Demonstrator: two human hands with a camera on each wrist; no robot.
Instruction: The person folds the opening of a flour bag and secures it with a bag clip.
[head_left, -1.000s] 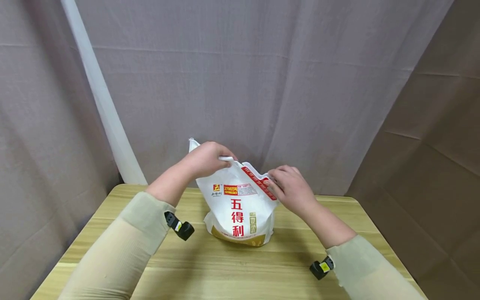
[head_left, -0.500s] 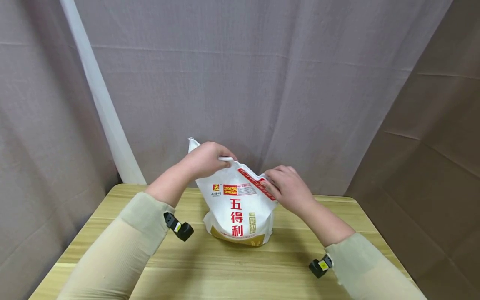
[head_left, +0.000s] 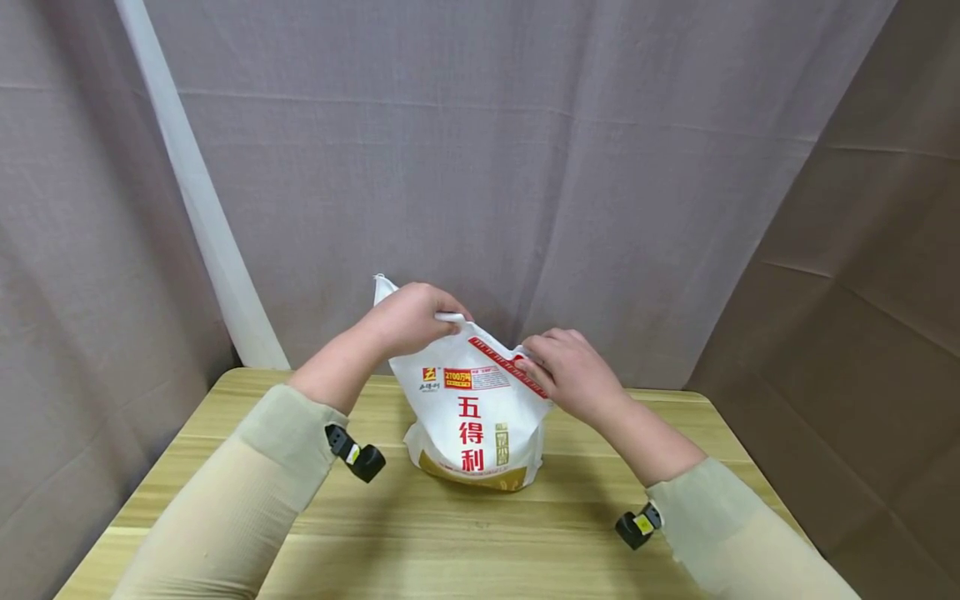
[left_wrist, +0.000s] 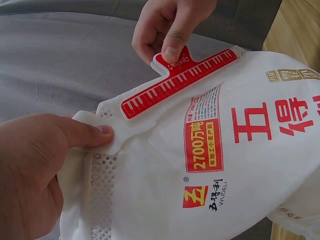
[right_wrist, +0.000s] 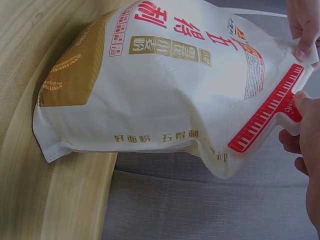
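Observation:
A white flour bag [head_left: 468, 412] with red characters and a gold base stands upright on the wooden table [head_left: 420, 533]. A red sealing clip [head_left: 508, 367] [left_wrist: 175, 82] [right_wrist: 267, 117] runs along the bag's folded top edge. My left hand [head_left: 408, 318] [left_wrist: 35, 160] pinches the bag's top left corner between thumb and fingers. My right hand [head_left: 566, 371] [left_wrist: 167, 27] [right_wrist: 305, 145] pinches the clip's handle tab at the top right.
Grey curtain hangs close behind the table, with a white pole [head_left: 198, 200] at the left and brown cloth at the right. Small black wrist cameras [head_left: 358, 454] [head_left: 637, 525] sit on both sleeves. Bare wood lies in front of the bag.
My right hand and the clip have shifted slightly left along the bag's top edge. The left hand keeps its hold on the corner.

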